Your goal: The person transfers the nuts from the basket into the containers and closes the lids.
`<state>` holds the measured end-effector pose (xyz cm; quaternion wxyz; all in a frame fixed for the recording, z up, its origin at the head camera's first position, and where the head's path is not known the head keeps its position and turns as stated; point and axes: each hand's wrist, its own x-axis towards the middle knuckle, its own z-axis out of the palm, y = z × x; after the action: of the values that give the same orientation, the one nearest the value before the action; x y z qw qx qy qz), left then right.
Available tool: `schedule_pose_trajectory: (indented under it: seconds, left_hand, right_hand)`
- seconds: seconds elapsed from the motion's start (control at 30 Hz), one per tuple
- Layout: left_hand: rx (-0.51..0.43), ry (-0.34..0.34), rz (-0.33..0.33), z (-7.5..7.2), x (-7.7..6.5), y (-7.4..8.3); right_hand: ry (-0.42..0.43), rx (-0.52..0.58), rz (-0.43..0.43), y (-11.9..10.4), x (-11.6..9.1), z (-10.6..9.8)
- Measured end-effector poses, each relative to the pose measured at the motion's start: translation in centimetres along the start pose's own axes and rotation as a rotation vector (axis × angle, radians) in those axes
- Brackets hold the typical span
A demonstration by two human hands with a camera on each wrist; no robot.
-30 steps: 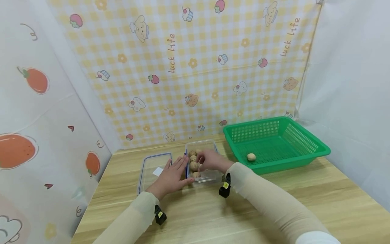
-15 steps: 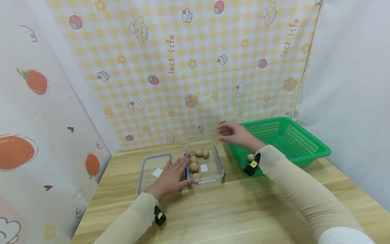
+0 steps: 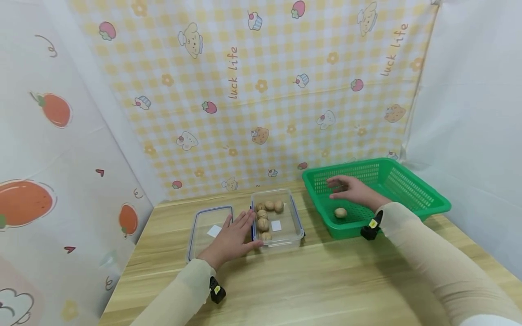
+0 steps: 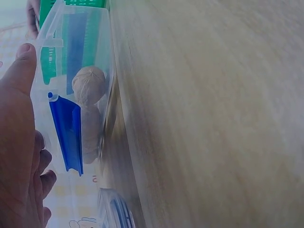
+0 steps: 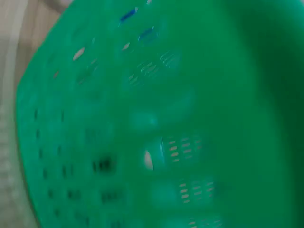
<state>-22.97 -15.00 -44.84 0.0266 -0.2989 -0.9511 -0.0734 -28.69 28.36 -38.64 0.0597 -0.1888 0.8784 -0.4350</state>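
Observation:
A clear plastic box [image 3: 288,222] with blue side clips stands mid-table, with several walnuts [image 3: 263,224] along its left side and far end. My left hand [image 3: 232,237] lies against the box's left side, fingers extended and thumb near its front corner. In the left wrist view a walnut [image 4: 89,85] shows through the box wall beside a blue clip [image 4: 66,133]. My right hand [image 3: 355,190] hovers over the green basket [image 3: 408,206], fingers loosely bent with nothing seen between them. A single walnut [image 3: 340,213] lies in the basket, just below that hand. The right wrist view is blurred green mesh.
Left of the box a clear lid with a blue seal [image 3: 200,231] lies flat, partly behind my left hand. The wooden table [image 3: 285,285] meets a checked cloth backdrop [image 3: 261,108] behind and white sheets at both sides.
My right hand has left the inside of the box and moved right, over the basket. More walnuts in the box now show. The left hand stays at the box.

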Motion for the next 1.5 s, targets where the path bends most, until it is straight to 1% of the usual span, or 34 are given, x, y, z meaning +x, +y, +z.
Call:
schedule_pose_trajectory:
  seconds: [0.17,0.27,0.4,0.5,0.63,0.77,0.97,1.13,1.3,1.5]
  left_hand:
    - [-0.001,-0.019,-0.004,-0.1,0.0,0.2]
    - [0.0,-0.01,-0.011,-0.1,-0.1,0.1]
    - [-0.012,-0.007,-0.024,-0.1,-0.1,0.1]
    - [-0.025,-0.012,-0.03,0.0,-0.1,0.1]
    - [-0.04,0.0,-0.023,0.1,-0.1,0.2]
    - [-0.036,-0.005,-0.022,0.1,-0.1,0.2]
    - [-0.04,0.0,-0.02,0.1,-0.1,0.2]
    - [-0.035,-0.017,-0.032,0.0,-0.1,0.2]
    - [-0.031,-0.024,-0.036,-0.2,0.0,0.3]
    - [-0.029,-0.027,-0.043,-0.3,-0.1,0.2]
  right_hand:
    - [-0.05,-0.02,0.011,1.3,-1.1,-0.6]
    - [-0.093,-0.019,0.029,1.8,-1.3,-0.6]
    - [-0.152,-0.06,0.064,2.3,-1.3,-0.2]
    - [-0.18,-0.108,0.077,2.7,-1.2,0.0]
    - [-0.193,-0.155,0.083,3.2,-1.3,0.1]
    - [-0.204,-0.205,0.101,3.4,-1.3,0.2]
    - [-0.219,-0.276,0.094,3.0,-1.4,0.4]
    - [-0.231,-0.331,0.106,2.6,-1.3,0.5]
    - [-0.236,-0.358,0.104,2.8,-0.9,0.4]
    - [-0.228,-0.353,0.113,2.9,-0.6,0.2]
